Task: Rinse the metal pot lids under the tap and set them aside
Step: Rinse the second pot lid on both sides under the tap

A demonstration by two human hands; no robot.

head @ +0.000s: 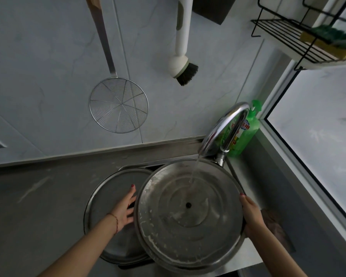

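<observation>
I am holding a large metal pot lid (189, 214) between my two hands over the sink, its hollow underside facing up at me, a small hole at its centre and pale residue clinging along its inner rim. My right hand (253, 216) is gripping the lid's right edge, thumb curled over the rim. My left hand (124, 208) is lying at the lid's left edge with fingers spread and fairly straight; their tips are slipping behind the rim, so I cannot tell how firmly they are catching it. Beyond my hands, the tap (224, 128) is arching over and pouring a stream of water (194, 174) onto the lid's far side. Under my left hand a second lid (108, 198) is lying flat, partly covered by the one I am holding. Behind the tap a green dish soap bottle (246, 132) is standing. On the wall farther off, a wire skimmer (118, 104) and a scrubbing brush (183, 64) are hanging; up right of my right hand a wire rack (288, 37) is carrying a sponge (328, 40).
</observation>
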